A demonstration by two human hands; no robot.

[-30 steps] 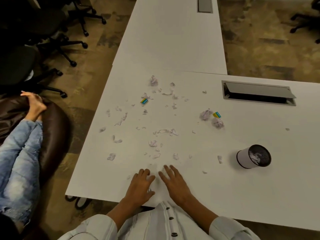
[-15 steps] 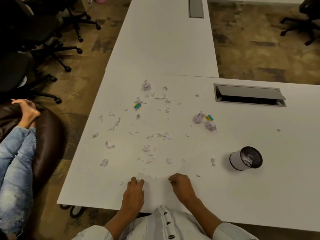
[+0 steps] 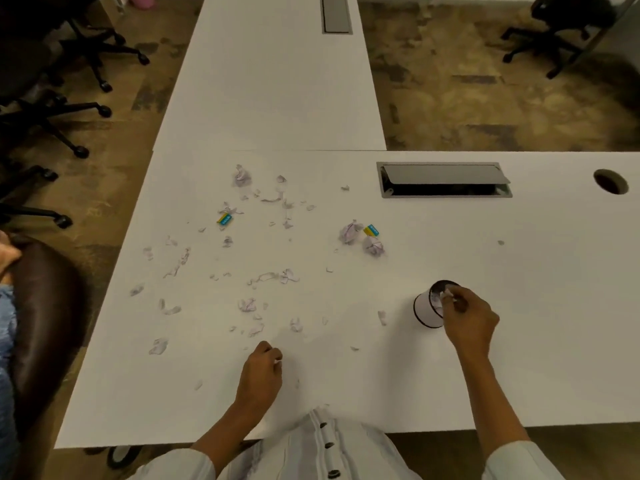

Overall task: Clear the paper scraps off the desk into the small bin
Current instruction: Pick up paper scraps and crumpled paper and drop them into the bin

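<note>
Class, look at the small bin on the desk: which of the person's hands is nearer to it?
Right. The right hand is at the small bin, pinching paper over its mouth. The left hand rests well off to the bin's left, near the desk's front edge, closed on a scrap.

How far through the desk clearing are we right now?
Early. The small bin already holds some scraps. The right hand is at its mouth with a scrap, and the left hand pinches another. Most paper scraps and three crumpled balls remain on the desk.
</note>
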